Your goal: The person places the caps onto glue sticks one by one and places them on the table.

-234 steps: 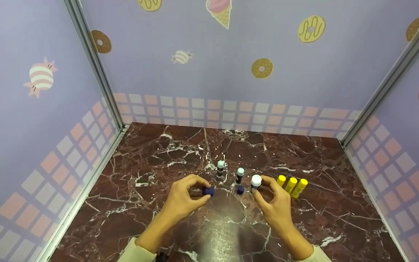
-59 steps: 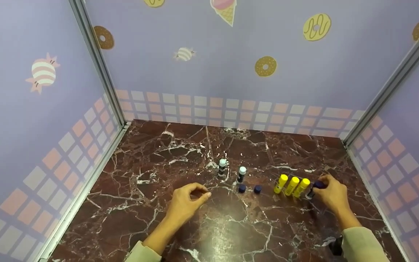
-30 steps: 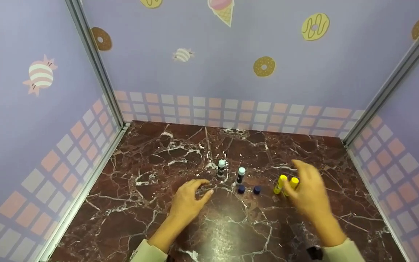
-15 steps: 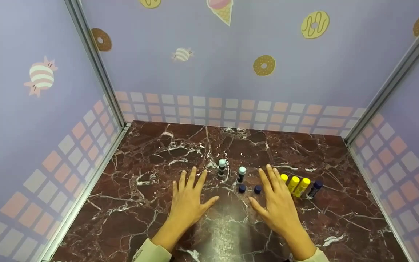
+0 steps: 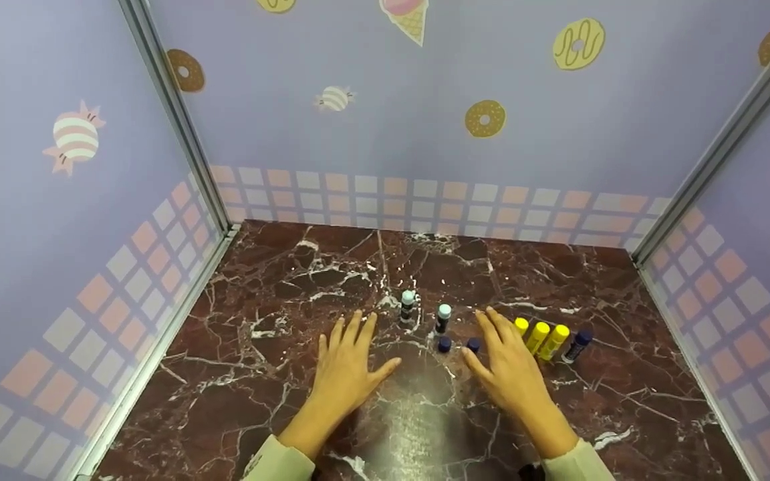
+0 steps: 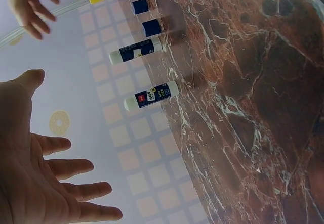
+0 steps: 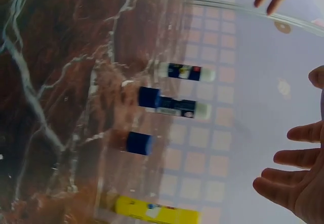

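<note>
Both hands hold nothing and are spread palm down over the marble-patterned table. My left hand [image 5: 343, 374] is left of two uncapped glue sticks, the farther one [image 5: 407, 307] and the nearer one [image 5: 442, 321], which stand upright with whitish tops and dark blue labels. Between the hands sit two dark blue caps, one [image 5: 444, 345] in front of the nearer stick and the other [image 5: 473, 344] close by the thumb of my right hand [image 5: 513, 374]. Past that hand stand three yellow glue sticks [image 5: 554, 343] in a row, then a blue capped glue stick [image 5: 578, 347].
Pale purple panels with printed sweets [image 5: 385, 133] enclose the table [image 5: 278, 267] at the back and on both sides. Metal corner posts [image 5: 178, 120] rise at the back corners. Small white specks lie around the uncapped sticks.
Earlier, my left hand held a blue cap and my right hand a white-topped glue stick. Later my right hand let go of the capped blue stick beside the yellow row and moved left; both hands spread out.
</note>
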`<action>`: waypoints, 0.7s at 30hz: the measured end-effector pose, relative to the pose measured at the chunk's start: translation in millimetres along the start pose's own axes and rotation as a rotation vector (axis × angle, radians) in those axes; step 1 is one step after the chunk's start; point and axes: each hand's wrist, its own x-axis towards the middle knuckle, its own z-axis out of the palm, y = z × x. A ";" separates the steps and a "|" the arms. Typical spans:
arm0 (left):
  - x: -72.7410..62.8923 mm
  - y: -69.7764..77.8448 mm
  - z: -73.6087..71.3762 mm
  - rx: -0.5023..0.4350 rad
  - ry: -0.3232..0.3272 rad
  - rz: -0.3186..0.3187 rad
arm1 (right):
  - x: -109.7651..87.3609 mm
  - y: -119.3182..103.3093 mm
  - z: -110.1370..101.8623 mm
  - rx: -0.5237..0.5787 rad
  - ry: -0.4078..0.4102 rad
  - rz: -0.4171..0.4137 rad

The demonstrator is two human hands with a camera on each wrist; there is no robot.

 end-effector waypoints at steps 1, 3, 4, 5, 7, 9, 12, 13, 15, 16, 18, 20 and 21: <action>-0.3 -0.1 -0.7 -0.003 -0.001 0.000 | 2.1 2.7 4.3 0.004 -0.009 0.003; -0.7 -0.5 -1.6 -0.012 0.001 0.007 | 6.4 9.9 15.1 0.007 -0.018 0.005; -0.9 -0.5 -2.2 -0.015 -0.004 0.006 | 8.5 13.8 21.3 0.005 -0.021 0.004; -1.2 -0.6 -2.7 -0.014 -0.008 0.005 | 10.1 17.9 27.9 -0.002 -0.024 0.001; -2.0 -0.7 -3.3 -0.013 -0.018 0.003 | 13.5 25.6 41.3 -0.022 -0.032 -0.006; -3.1 -0.5 -4.0 -0.016 -0.023 0.007 | 15.9 32.3 53.6 -0.038 -0.037 -0.013; -4.6 -0.1 -5.0 -0.007 -0.023 0.017 | 19.5 39.0 67.7 -0.065 -0.041 -0.036; -5.1 0.1 -5.5 -0.008 -0.020 0.020 | 20.8 40.4 71.1 -0.072 -0.039 -0.041; -6.0 0.2 -6.1 -0.012 -0.019 0.023 | 23.0 41.6 75.5 -0.080 -0.027 -0.049; -6.1 0.1 -6.1 -0.012 -0.021 0.023 | 24.4 41.4 76.8 -0.080 -0.022 -0.051; -5.7 -0.2 -5.7 -0.018 -0.027 0.020 | 26.5 40.0 78.6 -0.074 -0.018 -0.045; -3.2 0.2 -2.5 -0.020 -0.038 0.016 | 27.7 39.0 78.4 -0.071 -0.022 -0.036; -1.4 0.2 -0.3 -0.020 -0.041 0.014 | 28.3 38.3 78.6 -0.071 -0.028 -0.031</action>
